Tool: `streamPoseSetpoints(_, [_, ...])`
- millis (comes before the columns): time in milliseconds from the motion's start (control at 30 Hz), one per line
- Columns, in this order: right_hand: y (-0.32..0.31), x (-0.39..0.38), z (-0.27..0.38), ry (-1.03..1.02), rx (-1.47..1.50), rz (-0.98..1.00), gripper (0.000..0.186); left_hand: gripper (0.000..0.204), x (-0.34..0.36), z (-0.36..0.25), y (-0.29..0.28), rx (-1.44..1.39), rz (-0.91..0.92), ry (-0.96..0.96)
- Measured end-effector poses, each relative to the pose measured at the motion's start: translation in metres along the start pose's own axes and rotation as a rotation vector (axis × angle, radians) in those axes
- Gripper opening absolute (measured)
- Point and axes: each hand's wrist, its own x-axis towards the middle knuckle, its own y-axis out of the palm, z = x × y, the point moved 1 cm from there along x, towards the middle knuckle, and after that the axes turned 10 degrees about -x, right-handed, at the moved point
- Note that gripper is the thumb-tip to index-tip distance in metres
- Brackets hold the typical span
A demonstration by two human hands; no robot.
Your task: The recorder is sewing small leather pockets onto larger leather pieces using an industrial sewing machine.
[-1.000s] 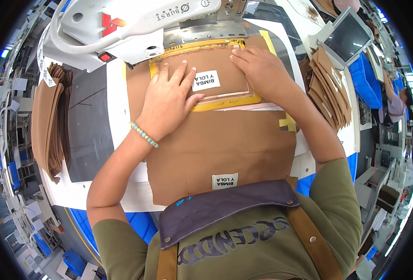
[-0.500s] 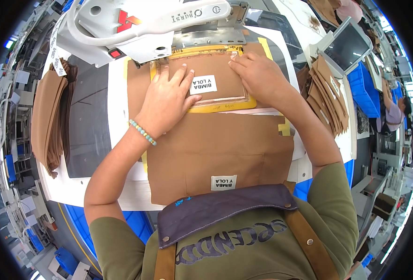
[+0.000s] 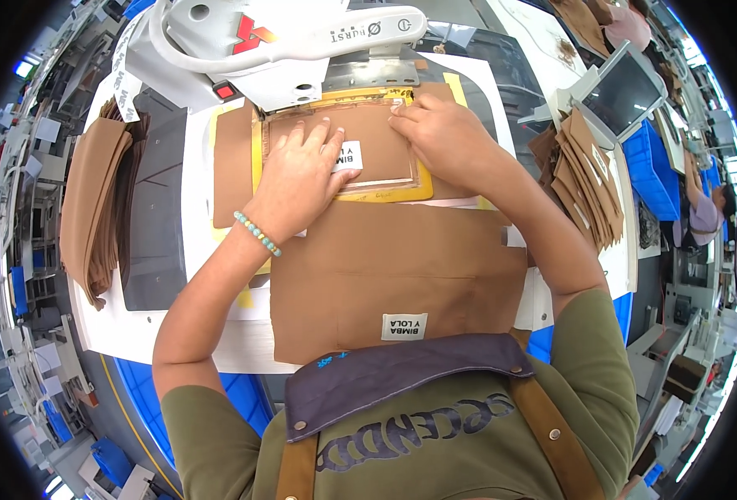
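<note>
A large brown fabric piece (image 3: 402,258) lies flat on the white sewing table (image 3: 193,333), with a small white label (image 3: 403,327) near its front edge. At its far end a yellow rectangular frame (image 3: 385,193) surrounds a smaller brown patch with another white label (image 3: 348,156). My left hand (image 3: 302,179) presses flat on that patch inside the frame, fingers spread. My right hand (image 3: 439,137) rests on the frame's far right corner, fingers bent down on the fabric. The white sewing machine head (image 3: 285,37) stands just beyond both hands.
A stack of brown fabric pieces (image 3: 89,208) hangs at the table's left edge beside a dark grey panel (image 3: 156,225). More cut brown pieces (image 3: 585,179) are stacked at the right, near a tilted screen (image 3: 623,92) and a blue bin (image 3: 652,179).
The view has shifted, so the fabric and the frame sit further right and lower in the picture. Both hands stay pressed on the framed patch under the machine head.
</note>
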Motion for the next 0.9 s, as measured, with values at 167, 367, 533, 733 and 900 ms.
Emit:
streamPoseSetpoints(167, [0.004,0.012,0.005,-0.039,0.051,-0.071,0.033,0.051,-0.003,0.004,0.0,-0.007,-0.007,-0.016])
streamPoseSetpoints(367, [0.01,0.027,0.017,-0.077,-0.001,-0.101,0.029,0.052,-0.005,0.009,0.0,-0.034,0.014,0.035])
streamPoseSetpoints(533, [0.014,0.037,0.027,-0.08,0.006,-0.127,0.028,0.052,-0.008,0.011,0.001,-0.032,0.022,0.051])
streamPoseSetpoints(733, [0.02,0.051,0.041,-0.093,-0.023,-0.178,0.022,0.049,-0.011,0.018,0.0,-0.047,0.001,0.056])
streamPoseSetpoints(900, [0.024,0.061,0.05,-0.113,-0.043,-0.205,0.021,0.046,-0.014,0.027,-0.003,-0.094,-0.043,0.061])
